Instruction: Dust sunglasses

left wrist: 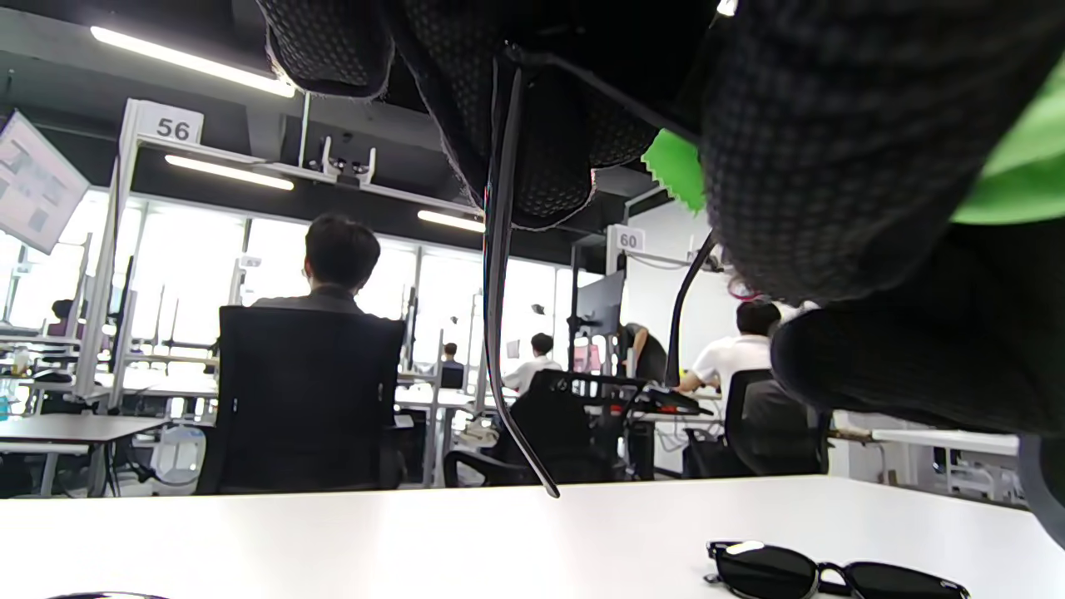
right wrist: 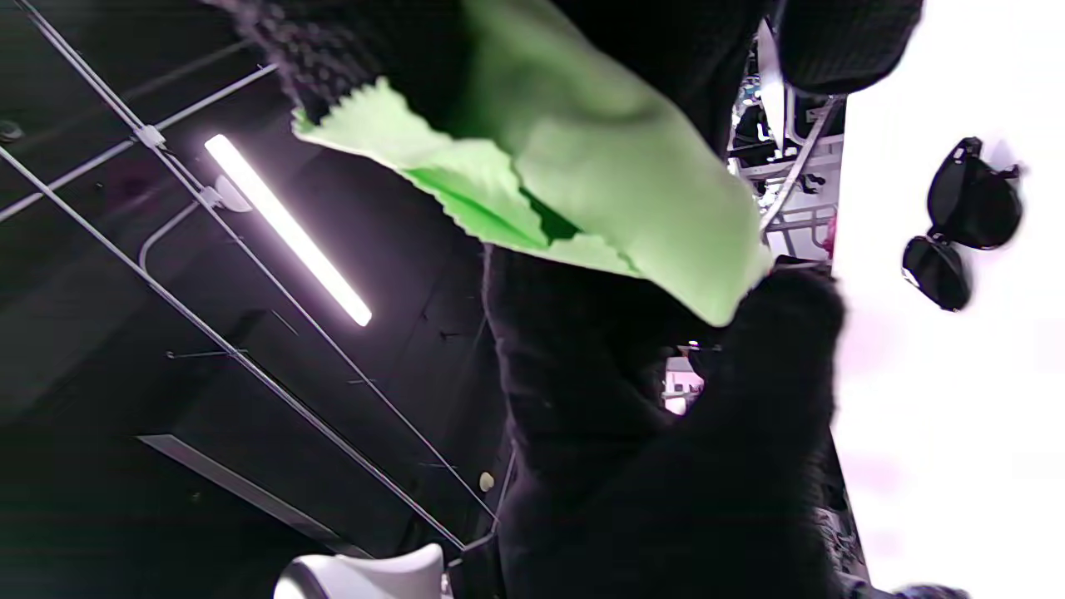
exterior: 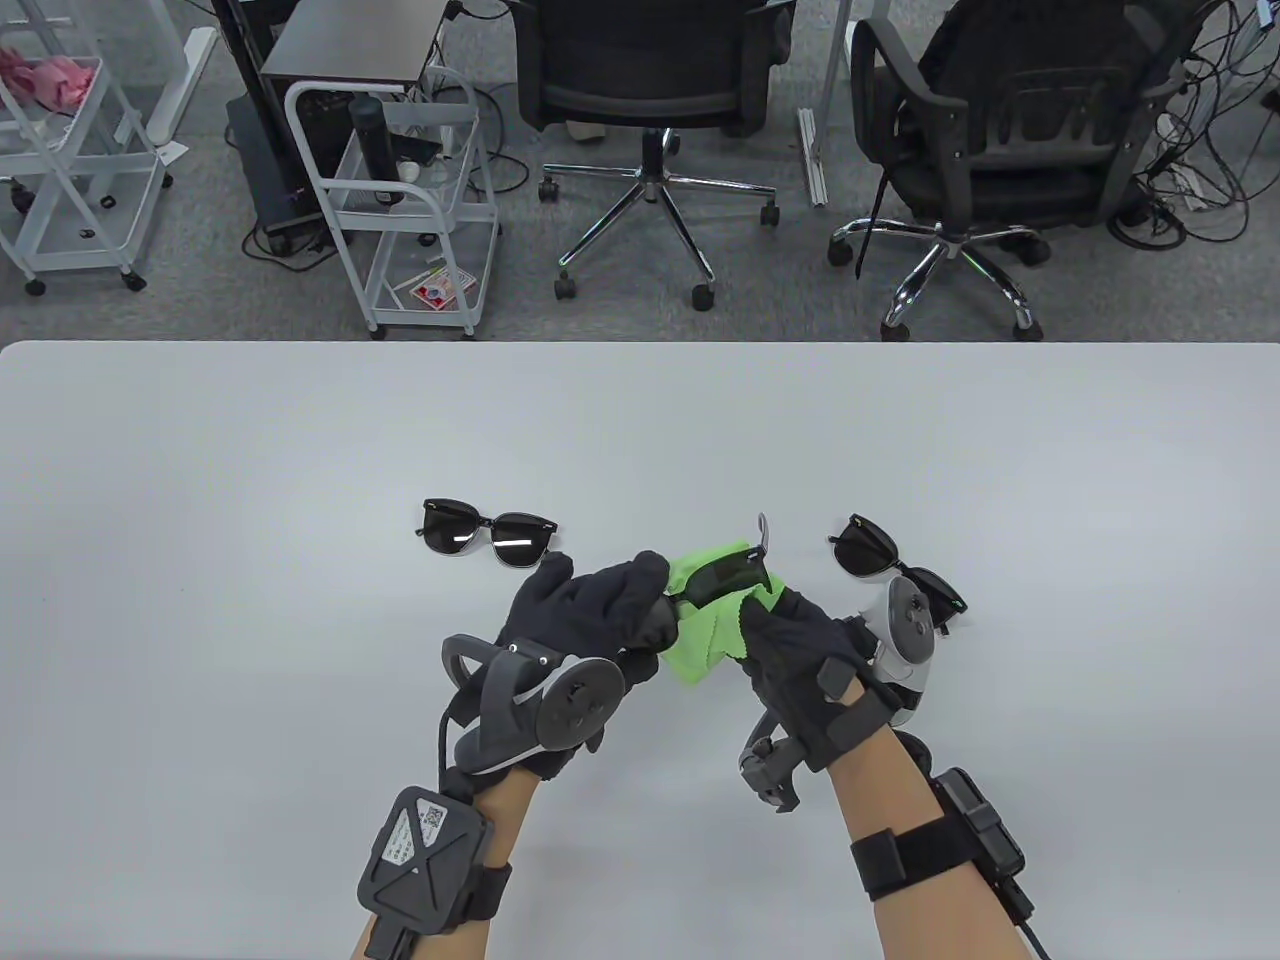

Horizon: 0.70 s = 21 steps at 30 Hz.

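Held above the white table (exterior: 200, 450), just toward 6 o'clock of centre: sunglasses (exterior: 725, 572), left hand (exterior: 590, 615) clamped on the frame, right hand (exterior: 790, 640) pinching a green cloth (exterior: 700, 650) round a lens. Likely light, slick, scratch-prone; best gripped by the rim. Spare pairs at 9 (exterior: 490, 535) and 3 o'clock (exterior: 870, 548).

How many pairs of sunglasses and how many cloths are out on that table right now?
Sunglasses: 3, one lying at the left, one lying at the right, one held in the hands.
Green cloth: 1, held in the hands against the held pair.
Total: 4 things.
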Each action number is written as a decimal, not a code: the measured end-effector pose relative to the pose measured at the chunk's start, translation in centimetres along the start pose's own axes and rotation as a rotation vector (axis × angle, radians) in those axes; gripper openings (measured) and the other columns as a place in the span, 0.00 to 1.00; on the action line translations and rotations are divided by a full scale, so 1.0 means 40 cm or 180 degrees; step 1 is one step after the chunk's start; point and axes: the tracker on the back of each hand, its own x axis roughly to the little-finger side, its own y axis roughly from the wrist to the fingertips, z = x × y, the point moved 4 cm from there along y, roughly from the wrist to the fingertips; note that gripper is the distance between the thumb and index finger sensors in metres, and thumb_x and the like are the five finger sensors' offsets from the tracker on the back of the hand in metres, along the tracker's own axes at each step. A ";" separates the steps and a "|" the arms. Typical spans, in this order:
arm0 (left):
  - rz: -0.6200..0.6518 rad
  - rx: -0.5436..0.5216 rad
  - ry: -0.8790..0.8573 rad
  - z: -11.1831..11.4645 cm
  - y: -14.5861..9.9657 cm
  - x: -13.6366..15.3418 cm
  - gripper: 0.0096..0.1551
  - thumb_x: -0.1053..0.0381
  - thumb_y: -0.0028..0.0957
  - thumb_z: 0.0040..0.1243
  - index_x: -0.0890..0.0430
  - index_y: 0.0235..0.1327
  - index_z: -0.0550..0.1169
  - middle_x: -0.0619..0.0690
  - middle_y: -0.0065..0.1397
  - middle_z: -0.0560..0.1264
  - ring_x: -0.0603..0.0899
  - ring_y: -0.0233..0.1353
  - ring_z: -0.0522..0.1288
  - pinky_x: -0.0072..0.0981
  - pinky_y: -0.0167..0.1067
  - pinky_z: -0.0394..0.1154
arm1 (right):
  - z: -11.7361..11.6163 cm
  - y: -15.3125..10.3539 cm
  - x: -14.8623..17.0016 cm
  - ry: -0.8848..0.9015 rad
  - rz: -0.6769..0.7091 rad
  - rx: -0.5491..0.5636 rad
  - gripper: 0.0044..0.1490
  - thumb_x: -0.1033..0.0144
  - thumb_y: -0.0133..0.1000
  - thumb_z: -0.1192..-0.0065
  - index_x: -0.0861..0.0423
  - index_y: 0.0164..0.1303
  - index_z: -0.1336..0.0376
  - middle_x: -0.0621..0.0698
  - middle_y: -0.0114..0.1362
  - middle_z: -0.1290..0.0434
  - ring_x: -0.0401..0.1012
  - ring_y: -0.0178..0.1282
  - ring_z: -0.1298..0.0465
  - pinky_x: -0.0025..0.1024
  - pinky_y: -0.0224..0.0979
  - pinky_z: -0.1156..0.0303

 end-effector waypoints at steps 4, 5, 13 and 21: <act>-0.0020 -0.0021 0.0076 0.001 -0.001 0.003 0.59 0.31 0.24 0.79 0.33 0.73 0.63 0.27 0.71 0.73 0.39 0.67 0.83 0.47 0.78 0.69 | -0.015 0.001 0.016 0.0017 -0.0157 -0.0154 0.38 0.52 0.55 0.36 0.61 0.71 0.37 0.57 0.73 0.26 0.55 0.66 0.21 0.65 0.67 0.35; -0.0042 -0.0039 0.0075 -0.002 -0.001 0.007 0.59 0.31 0.24 0.79 0.33 0.72 0.63 0.27 0.71 0.73 0.39 0.67 0.84 0.46 0.77 0.69 | -0.020 0.002 0.017 -0.0027 -0.0177 -0.0233 0.39 0.52 0.55 0.37 0.61 0.72 0.38 0.57 0.74 0.27 0.56 0.67 0.21 0.65 0.67 0.35; 0.0009 -0.0160 0.0104 -0.015 -0.001 -0.024 0.60 0.30 0.22 0.79 0.36 0.72 0.64 0.30 0.71 0.74 0.38 0.63 0.86 0.43 0.76 0.70 | -0.064 0.001 0.023 -0.0419 -0.0217 -0.0069 0.38 0.52 0.56 0.37 0.60 0.73 0.39 0.56 0.75 0.28 0.58 0.71 0.25 0.65 0.68 0.36; 0.0220 -0.0213 0.0375 -0.022 -0.004 -0.080 0.61 0.28 0.18 0.79 0.38 0.71 0.67 0.31 0.68 0.77 0.36 0.57 0.89 0.39 0.75 0.73 | -0.053 -0.017 0.029 -0.0479 -0.0437 0.0442 0.27 0.57 0.49 0.23 0.57 0.54 0.28 0.51 0.58 0.19 0.53 0.60 0.19 0.64 0.66 0.33</act>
